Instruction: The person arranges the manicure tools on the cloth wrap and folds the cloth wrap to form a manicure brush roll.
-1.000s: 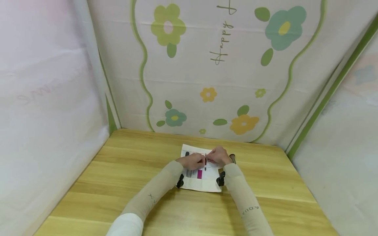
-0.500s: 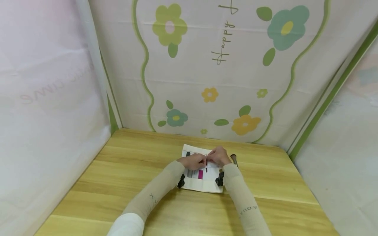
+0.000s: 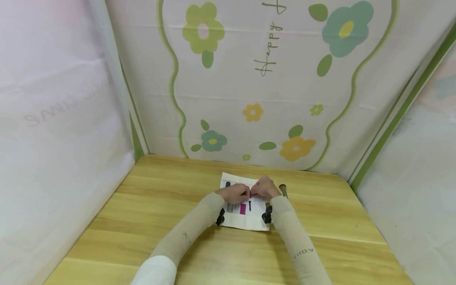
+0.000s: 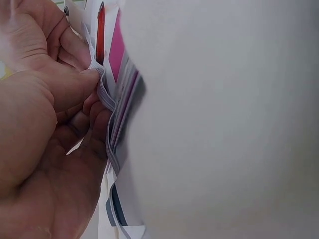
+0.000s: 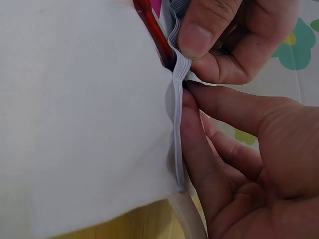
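Note:
A white cloth organiser [image 3: 246, 222] lies on the table with a pale ribbed elastic band [image 5: 178, 124] across it. My left hand [image 3: 235, 193] pinches the band between thumb and fingers. Through a loop of the band runs a slim red stick [image 4: 100, 37] with a pointed dark tip, its near part lying over the cloth. On the band's far side, my right hand [image 3: 263, 187] pinches its dark end with thumb and forefinger, seen in the right wrist view. That end is mostly hidden by fingers. Beside the stick lies a magenta piece [image 3: 243, 209].
A brush [image 3: 283, 190] with a flared head lies on the wooden table [image 3: 320, 221], just right of my right hand. A grey item [image 3: 228, 184] sits in the organiser near my left hand. Fabric walls with printed flowers [image 3: 296, 148] enclose the table's back and sides.
More of the slim stick shows on the near side of the band, as it has slid toward me. Both hands stay nearly in place, close together.

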The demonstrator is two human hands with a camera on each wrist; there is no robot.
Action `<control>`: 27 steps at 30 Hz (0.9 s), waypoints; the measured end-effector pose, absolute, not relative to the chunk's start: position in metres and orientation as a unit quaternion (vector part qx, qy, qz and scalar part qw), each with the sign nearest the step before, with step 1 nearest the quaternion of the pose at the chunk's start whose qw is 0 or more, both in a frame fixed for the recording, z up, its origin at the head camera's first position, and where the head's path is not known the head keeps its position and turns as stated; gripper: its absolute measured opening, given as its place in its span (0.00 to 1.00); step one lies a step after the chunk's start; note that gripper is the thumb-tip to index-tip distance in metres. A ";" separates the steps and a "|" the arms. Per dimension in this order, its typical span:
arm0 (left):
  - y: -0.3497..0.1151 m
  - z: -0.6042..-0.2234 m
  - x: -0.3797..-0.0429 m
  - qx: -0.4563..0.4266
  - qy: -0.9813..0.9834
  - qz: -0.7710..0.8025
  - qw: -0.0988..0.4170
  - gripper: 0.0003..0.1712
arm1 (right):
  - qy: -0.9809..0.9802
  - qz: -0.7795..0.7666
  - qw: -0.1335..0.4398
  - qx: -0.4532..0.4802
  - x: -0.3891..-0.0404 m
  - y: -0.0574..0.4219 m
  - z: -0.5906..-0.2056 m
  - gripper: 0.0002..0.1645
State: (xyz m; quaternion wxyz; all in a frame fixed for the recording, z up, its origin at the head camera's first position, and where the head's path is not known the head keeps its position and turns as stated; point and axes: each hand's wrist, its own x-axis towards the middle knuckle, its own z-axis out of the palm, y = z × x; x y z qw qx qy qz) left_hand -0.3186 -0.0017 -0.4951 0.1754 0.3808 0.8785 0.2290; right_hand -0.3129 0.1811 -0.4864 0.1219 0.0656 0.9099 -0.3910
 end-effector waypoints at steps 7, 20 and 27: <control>0.005 -0.495 -0.319 0.371 0.883 0.225 0.179 0.09 | 0.912 -0.386 0.131 0.050 -0.309 0.186 -0.482 0.05; 0.013 -0.489 -0.311 0.330 0.890 0.268 0.164 0.05 | 0.907 -0.407 0.105 -0.013 -0.293 0.225 -0.451 0.13; 0.017 -0.482 -0.304 0.322 0.893 0.269 0.160 0.03 | 0.924 -0.372 0.084 -0.005 -0.285 0.271 -0.440 0.24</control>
